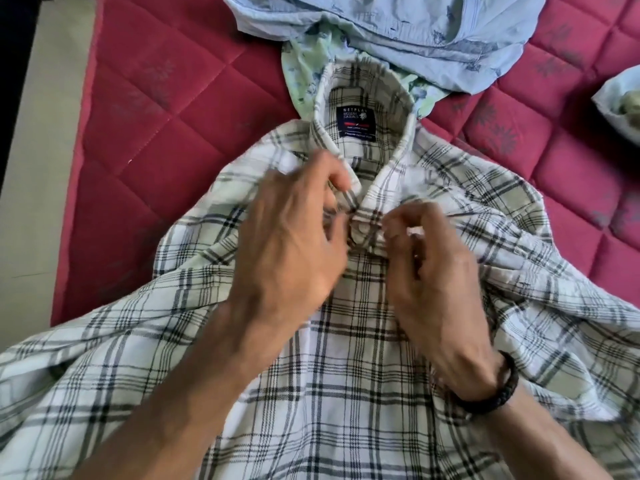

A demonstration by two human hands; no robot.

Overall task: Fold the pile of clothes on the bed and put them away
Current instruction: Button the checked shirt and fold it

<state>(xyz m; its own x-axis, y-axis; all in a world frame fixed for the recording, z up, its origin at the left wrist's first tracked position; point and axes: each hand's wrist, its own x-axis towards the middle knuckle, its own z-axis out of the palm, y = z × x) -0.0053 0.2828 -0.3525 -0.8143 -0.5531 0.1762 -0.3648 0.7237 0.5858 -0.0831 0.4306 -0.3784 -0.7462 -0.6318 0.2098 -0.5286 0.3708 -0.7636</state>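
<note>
A white shirt with black and grey checks (363, 375) lies front up on the red quilted bed (156, 116), collar pointing away from me, a dark label inside the collar. Both my hands meet at the top of the button placket just below the collar. My left hand (291, 244) pinches the left edge of the placket with curled fingers. My right hand (433, 265), a black braided band on its wrist, pinches the right edge by the top button. The sleeves spread out to both sides, crumpled.
A light blue printed garment (415, 26) lies crumpled beyond the collar, with a pale green printed one (301, 74) under it. Another pale piece (620, 105) shows at the right edge. The bed's left edge runs beside a pale floor strip (45, 133).
</note>
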